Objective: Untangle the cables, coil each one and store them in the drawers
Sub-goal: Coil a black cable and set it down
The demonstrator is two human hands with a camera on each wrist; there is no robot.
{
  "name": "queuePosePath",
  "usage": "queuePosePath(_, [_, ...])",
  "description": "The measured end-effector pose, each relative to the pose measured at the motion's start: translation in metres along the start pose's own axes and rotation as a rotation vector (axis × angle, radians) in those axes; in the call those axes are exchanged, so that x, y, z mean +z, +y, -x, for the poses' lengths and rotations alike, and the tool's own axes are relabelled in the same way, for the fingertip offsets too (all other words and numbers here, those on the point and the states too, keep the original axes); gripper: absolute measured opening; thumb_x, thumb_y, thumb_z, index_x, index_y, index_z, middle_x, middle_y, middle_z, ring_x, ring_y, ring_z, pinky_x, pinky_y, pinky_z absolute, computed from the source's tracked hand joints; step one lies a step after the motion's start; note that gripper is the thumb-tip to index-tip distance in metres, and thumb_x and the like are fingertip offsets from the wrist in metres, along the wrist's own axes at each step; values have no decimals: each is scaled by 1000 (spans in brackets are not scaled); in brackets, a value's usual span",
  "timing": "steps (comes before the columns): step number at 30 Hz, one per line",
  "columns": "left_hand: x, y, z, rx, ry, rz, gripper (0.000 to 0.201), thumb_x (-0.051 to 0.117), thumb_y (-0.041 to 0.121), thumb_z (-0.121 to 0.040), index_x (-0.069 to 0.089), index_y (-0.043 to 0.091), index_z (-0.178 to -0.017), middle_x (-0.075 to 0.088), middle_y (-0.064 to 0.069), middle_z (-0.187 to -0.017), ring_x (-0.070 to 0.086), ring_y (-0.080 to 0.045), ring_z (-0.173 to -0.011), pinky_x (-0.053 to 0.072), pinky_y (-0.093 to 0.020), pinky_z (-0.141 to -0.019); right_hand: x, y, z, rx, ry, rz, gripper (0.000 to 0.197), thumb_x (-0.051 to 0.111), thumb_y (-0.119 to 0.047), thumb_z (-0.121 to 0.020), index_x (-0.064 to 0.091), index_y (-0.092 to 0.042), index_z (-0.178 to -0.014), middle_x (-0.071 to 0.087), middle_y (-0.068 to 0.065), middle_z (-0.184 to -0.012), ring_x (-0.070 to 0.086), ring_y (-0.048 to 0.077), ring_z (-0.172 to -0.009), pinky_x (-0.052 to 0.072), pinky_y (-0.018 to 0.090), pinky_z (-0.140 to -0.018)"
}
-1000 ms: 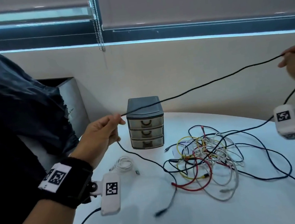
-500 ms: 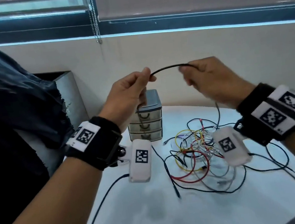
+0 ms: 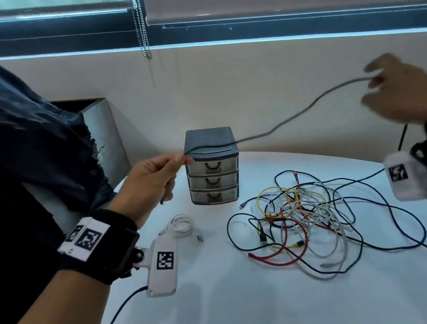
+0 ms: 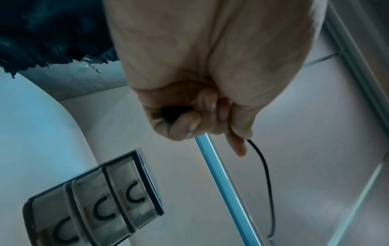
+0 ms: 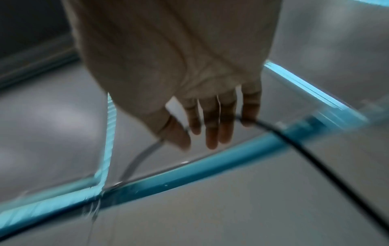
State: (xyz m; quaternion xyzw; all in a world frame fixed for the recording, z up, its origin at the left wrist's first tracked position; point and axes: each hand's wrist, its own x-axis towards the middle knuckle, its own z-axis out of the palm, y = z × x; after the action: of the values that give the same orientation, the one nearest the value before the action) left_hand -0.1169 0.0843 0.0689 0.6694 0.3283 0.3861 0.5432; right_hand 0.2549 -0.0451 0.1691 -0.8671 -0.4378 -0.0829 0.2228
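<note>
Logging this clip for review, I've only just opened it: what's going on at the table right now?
A person is working a black cable out between both hands. The left hand pinches one end near the three-drawer organiser, whose drawers are all shut. The right hand, blurred, has the cable running over its loosely spread fingers. A tangle of cables lies on the white table, with one coiled white cable beside it.

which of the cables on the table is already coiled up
The small white cable, lying alone as a neat coil between the grey three-drawer organiser and the left wrist. The rest lie in one loose tangle to its right.
</note>
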Motion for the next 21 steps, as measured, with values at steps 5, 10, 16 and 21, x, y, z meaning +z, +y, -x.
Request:
queuePosePath(5, [45,1,0,88,-98,-208,22,54,23,-99,72,10,-97,44,19,-38,40,2,-37,29,-7,-44,58,-91,90,-521,-255,-66,61,41,-48,-97,24,-30,-153,35,-3,-157,28,16,-146,5,52,-121])
queuePosePath(10, [63,-19,-5,37,-83,-67,32,45,22,-103,63,8,-81,43,17,-38,35,1,-36,27,-9,-41,122,-116,112,-422,-434,-751,18,51,-19,-101,67,-13,-96,58,-20,-56,53,-3,-50,38,12,-55])
queuePosePath(16, [58,-86,-9,-328,-195,422,40,42,34,-100,49,19,-63,24,3,-60,17,-11,-50,17,-21,-45,195,-80,101,-213,-217,-948,14,65,-16,-93,77,-24,-92,70,-11,-69,53,0,-59,41,11,-59])
queuePosePath(21, [63,-100,-12,-289,-67,890,32,46,33,-93,51,15,-68,42,1,-58,50,-14,-54,51,-25,-58,236,-82,120,-349,-228,-654,16,61,-26,-97,75,-31,-90,60,-22,-63,54,-6,-60,36,11,-60])
